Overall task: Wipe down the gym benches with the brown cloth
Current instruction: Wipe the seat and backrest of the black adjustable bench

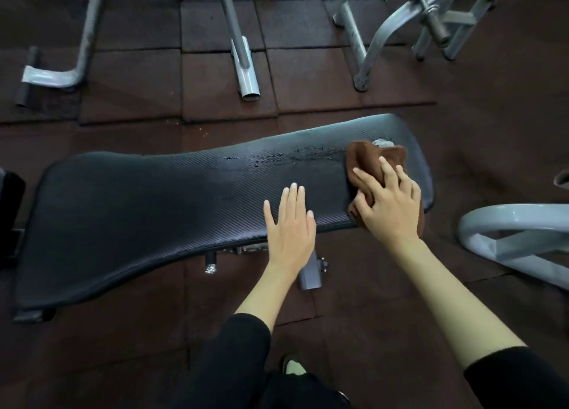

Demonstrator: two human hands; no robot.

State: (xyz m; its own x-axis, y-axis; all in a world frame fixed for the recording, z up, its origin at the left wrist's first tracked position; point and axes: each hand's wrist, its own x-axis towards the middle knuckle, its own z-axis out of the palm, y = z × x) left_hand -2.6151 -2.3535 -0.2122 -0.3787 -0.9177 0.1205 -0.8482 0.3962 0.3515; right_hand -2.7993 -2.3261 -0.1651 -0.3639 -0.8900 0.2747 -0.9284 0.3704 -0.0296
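A black padded gym bench [138, 211] lies across the middle of the view, its textured top wet in a streak near the far edge. The brown cloth [368, 157] is bunched on the bench's right end. My right hand [391, 206] presses down on the cloth and grips it, fingers spread over it. To its left, my left hand [289, 223] lies flat on the bench's near edge, fingers together and holding nothing. A small pale patch shows on the pad just behind the cloth.
Grey metal frames of other machines [243, 57] stand on the dark red rubber floor tiles beyond the bench. A curved grey frame [505, 239] lies close on the right. The bench's own metal leg [311, 276] is under the near edge. My shoe [292, 367] shows below.
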